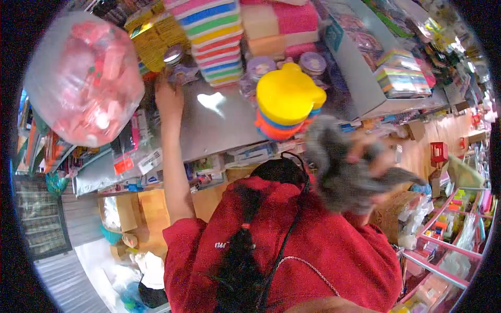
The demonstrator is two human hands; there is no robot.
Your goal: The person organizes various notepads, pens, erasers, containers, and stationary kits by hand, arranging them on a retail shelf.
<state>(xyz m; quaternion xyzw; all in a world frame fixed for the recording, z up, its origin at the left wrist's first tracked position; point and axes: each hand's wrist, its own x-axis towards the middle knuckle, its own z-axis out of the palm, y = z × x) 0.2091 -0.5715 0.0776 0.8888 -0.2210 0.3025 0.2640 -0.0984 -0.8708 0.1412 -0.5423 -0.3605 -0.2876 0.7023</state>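
My left hand (169, 96) reaches forward over the grey shelf (214, 117), its fingers closed at a small jar (180, 70) with a silver lid and purple wrapping. The fingertips are partly hidden and blurred. My right hand (378, 156), smeared by motion, grips a bunched grey cloth (339, 167) by the shelf's front edge. Just left of the cloth stands a stack of bear-shaped pieces (289, 94), yellow on top with blue and orange below. Two more lidded jars (261, 67) sit behind that stack.
A clear bag of pink items (102, 83) bulges at the left. Striped, brightly coloured stacked goods (214, 36) and pink and cream blocks (282, 26) line the back. A white box (355, 68) holds packets at the right. Pink-edged racks (438, 261) stand lower right.
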